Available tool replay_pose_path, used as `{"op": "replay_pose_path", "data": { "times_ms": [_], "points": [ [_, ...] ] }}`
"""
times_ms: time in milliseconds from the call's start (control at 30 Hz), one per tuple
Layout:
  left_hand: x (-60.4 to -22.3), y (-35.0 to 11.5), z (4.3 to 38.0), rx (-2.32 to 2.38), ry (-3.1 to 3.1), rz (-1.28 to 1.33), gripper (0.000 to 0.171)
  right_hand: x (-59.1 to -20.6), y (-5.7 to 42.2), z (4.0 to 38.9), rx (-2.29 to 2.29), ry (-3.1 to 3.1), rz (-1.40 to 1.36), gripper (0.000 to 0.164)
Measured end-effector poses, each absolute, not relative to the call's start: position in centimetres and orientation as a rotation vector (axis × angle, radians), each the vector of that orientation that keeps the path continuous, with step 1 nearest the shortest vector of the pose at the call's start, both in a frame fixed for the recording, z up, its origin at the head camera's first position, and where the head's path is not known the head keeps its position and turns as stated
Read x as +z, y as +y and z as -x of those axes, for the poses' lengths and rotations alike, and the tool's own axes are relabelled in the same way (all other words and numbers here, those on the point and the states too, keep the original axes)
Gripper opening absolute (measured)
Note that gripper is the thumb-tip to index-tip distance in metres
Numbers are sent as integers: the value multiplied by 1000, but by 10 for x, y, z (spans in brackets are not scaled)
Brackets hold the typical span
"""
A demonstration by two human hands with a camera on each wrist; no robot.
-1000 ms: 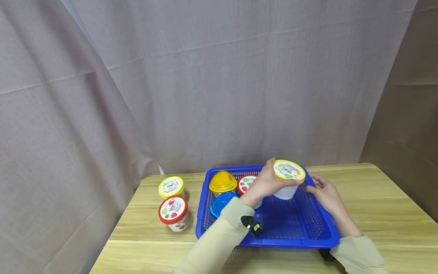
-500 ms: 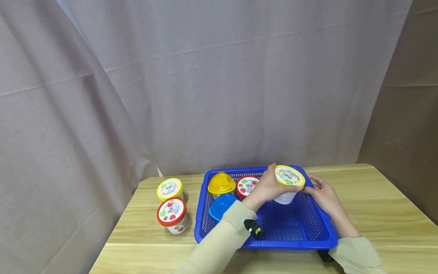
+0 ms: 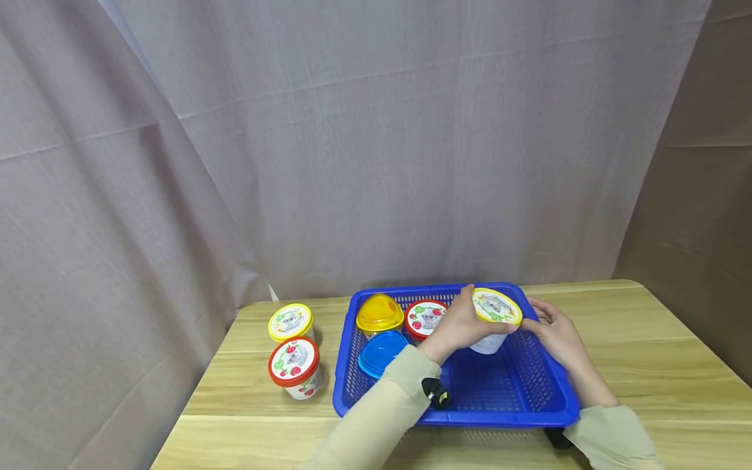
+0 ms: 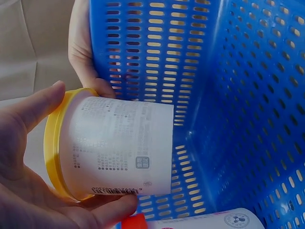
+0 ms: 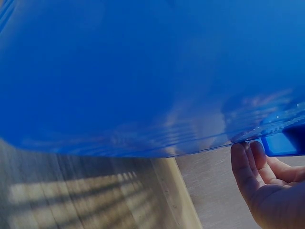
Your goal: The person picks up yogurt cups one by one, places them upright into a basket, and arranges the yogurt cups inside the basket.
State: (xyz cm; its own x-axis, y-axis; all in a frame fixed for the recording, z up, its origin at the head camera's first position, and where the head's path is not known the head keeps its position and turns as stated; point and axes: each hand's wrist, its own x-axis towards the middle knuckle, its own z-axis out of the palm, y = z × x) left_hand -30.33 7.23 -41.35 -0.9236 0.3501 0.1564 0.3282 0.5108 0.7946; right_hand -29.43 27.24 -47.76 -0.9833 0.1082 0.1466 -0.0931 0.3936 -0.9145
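A grey curtain hangs behind the blue basket, cut off by the head view's upper edge. The wooden table lies under the basket, its near edge out of the frame. The basket's near left corner is partly covered by the left sleeve; the right sleeve, also cut off, lies at its near right corner.

The left hand grips the held tub, yellow-lidded, over the basket's far right part; whether its base touches the basket floor I cannot tell, and its small print is unreadable. The right hand holds the basket's right rim, its fingertips partly hidden behind the wall.

Left of the basket, on the table, stand a red-lidded tub and, partly behind it, a yellow-topped tub. Inside the basket's left half are a strawberry tub, partly covered by the left hand, a yellow domed container and a blue-lidded container, its body mostly hidden. Over the basket's near side, a black strap circles the left wrist.
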Motion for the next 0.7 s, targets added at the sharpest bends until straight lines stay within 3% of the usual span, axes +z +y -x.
{"op": "replay_pose_path", "data": {
  "times_ms": [233, 467, 700],
  "points": [
    [-416, 71, 304, 1447, 2690, -661, 88, -477, 274, 294, 1636, -2475, 19, 65],
    [-416, 72, 303, 1202, 2834, -568, 98, -474, 273, 291, 1620, -2492, 31, 66],
    [-416, 76, 302, 950, 2963, -544, 90, -476, 273, 292, 1620, -2490, 12, 65]
  ]
}}
